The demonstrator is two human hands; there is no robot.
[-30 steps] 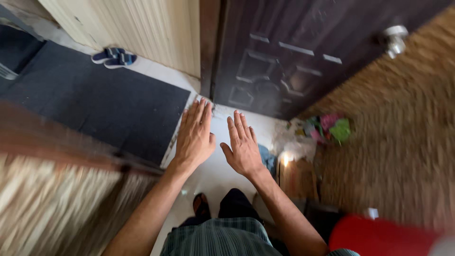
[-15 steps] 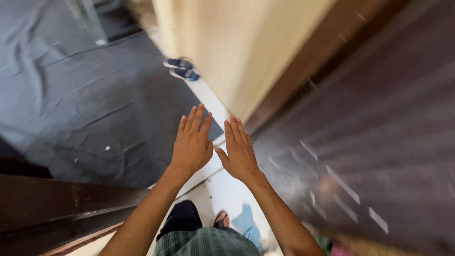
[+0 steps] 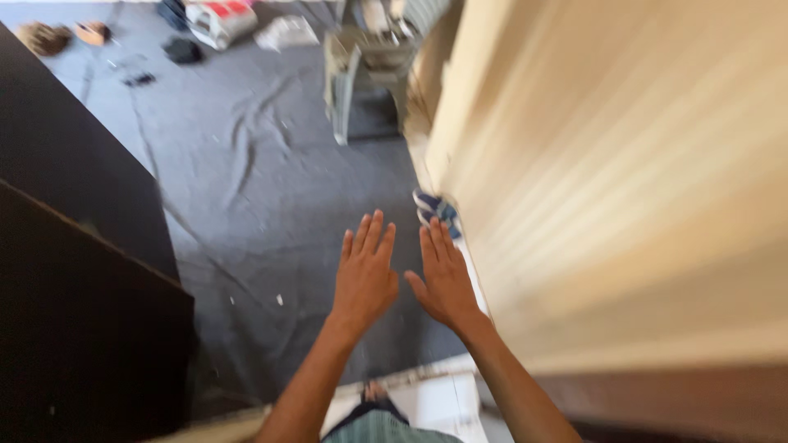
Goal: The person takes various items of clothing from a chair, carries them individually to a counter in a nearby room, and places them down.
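My left hand [image 3: 365,272] and my right hand [image 3: 444,273] are held out flat in front of me, side by side, palms down, fingers straight and slightly apart. Neither hand holds or touches anything. Below them lies a dark grey carpet [image 3: 271,205]. A pair of blue striped slippers [image 3: 435,212] rests on the floor just beyond my right fingertips, against the cream wall [image 3: 616,180].
A dark wooden panel [image 3: 82,271] stands at the left. A pale plastic chair [image 3: 361,66] is at the far end of the carpet, with scattered items [image 3: 213,20] beyond it. A white tiled strip [image 3: 435,394] lies near my feet.
The view has swung left from the dark door to the carpeted room. My hands stay outstretched and empty. The slippers now sit close to my right fingertips.
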